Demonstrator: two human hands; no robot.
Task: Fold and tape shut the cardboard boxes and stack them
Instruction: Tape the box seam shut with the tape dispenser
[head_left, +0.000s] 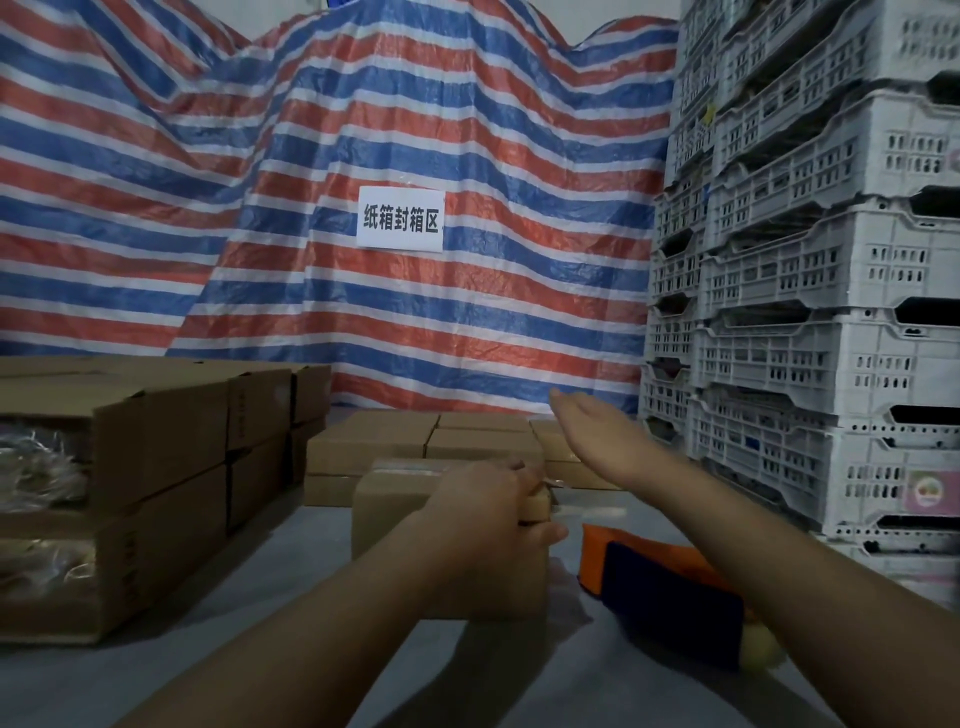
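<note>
A small cardboard box (387, 512) stands upright on the grey table in front of me, with clear tape across its top. My left hand (488, 506) grips the box's right upper corner, fingers curled over the top edge and thumb against its side. My right hand (597, 434) hovers flat and open above and to the right of the box, palm turned left, holding nothing. Behind the box lie several finished small boxes (415, 441) stacked in two layers.
Large cardboard cartons (156, 467) are piled at the left. White plastic crates (810, 291) tower at the right. An orange and dark blue object (670, 587) lies on the table (260, 649) under my right forearm. A striped tarp (363, 130) with a paper sign hangs behind.
</note>
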